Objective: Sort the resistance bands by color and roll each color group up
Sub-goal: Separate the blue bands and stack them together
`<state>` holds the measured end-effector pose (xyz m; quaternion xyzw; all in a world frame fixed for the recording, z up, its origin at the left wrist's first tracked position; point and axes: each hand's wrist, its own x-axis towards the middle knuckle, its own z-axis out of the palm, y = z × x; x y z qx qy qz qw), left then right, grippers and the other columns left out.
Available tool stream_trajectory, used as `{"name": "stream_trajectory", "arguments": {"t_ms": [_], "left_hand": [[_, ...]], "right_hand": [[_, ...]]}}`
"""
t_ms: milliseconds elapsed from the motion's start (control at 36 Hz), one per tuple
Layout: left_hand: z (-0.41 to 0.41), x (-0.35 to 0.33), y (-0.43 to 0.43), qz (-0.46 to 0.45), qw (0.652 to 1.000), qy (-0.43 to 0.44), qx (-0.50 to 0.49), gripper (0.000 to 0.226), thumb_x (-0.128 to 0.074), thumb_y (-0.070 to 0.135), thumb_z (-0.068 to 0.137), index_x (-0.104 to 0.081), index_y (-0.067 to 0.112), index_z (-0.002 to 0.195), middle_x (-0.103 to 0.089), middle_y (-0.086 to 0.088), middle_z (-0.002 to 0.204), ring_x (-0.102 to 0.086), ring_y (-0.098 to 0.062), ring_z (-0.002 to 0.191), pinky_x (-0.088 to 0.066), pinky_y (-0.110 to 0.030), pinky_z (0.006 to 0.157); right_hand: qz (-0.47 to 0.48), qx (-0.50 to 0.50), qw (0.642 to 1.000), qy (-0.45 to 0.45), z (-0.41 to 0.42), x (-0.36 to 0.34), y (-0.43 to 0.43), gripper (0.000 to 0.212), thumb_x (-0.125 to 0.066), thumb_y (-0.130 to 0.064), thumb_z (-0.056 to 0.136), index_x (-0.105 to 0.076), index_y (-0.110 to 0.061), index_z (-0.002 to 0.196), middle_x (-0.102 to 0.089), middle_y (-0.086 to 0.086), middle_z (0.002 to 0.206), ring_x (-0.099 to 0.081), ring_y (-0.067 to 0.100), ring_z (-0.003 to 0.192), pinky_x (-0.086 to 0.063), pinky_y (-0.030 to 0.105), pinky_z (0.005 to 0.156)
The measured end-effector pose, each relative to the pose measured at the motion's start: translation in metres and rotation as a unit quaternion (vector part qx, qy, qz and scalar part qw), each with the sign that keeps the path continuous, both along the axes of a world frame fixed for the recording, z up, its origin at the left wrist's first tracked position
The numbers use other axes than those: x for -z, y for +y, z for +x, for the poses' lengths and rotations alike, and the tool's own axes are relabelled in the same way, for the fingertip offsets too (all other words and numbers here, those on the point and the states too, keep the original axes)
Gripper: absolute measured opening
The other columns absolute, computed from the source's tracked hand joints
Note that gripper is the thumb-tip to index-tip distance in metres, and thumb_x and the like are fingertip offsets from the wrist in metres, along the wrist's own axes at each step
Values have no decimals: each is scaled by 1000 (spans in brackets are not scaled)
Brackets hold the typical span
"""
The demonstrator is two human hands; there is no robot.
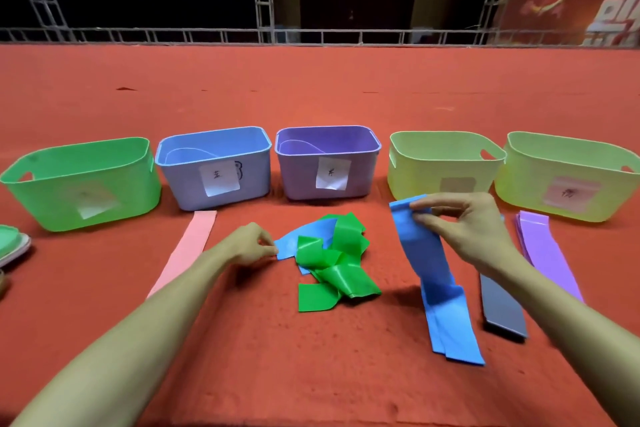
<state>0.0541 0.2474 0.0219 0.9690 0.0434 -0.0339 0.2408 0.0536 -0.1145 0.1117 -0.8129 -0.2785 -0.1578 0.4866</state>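
Red carpet [311, 97], metal railing [207, 35] beyond. Five bins [214, 166] stand behind both hands. Right hand [460, 229] pinches blue band [433, 270]; left hand [249, 246] pinches tangled blue band [287, 246] beside green bands [339, 274].

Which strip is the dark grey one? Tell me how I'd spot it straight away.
Find the row of baskets, then the pale yellow-green basket second from the right. Nearer the camera, partly under the right forearm, lies the grey band. It sits flat between the blue band and purple bands, the only dull one.
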Motion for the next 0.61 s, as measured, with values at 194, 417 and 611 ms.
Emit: {"name": "stream_trajectory", "arguments": {"t_ms": [194, 417, 611], "left_hand": [[5, 10, -8, -29, 999, 9, -22, 19, -68, 22, 84, -70, 21, 65, -73, -4, 94, -64, -19, 85, -46, -26, 72], [-3, 7, -17, -24, 995, -82, -46, 22, -71, 0, 72, -62, 21, 70, -61, 0, 79, -54, -16, 70, -36, -23, 65], [-8, -23, -10, -52, 978, -168, -113, 26, -70, -6, 69, -56, 16, 75, -59, -5, 77, -54, -20, 66, -43, -30, 68]], "right_hand": [[-7, -3, 1000, 13, 5, 7, -1, 38, -73, 8, 75, -71, -30, 77, -68, -29, 71, -63, 2, 72, -47, 7, 70], [-2, 3, 1000, 23, 1, 2, -9, 38, -72, 8, 76, -71, -30, 76, -69, -28, 71, -65, 2, 72, -50, 10, 70], [30, -11, 999, 27, -7, -12, -13, 36, -71, 11, 76, -72, -25, 76, -69, -26, 70, -65, -6, 70, -47, 7, 69]]}}
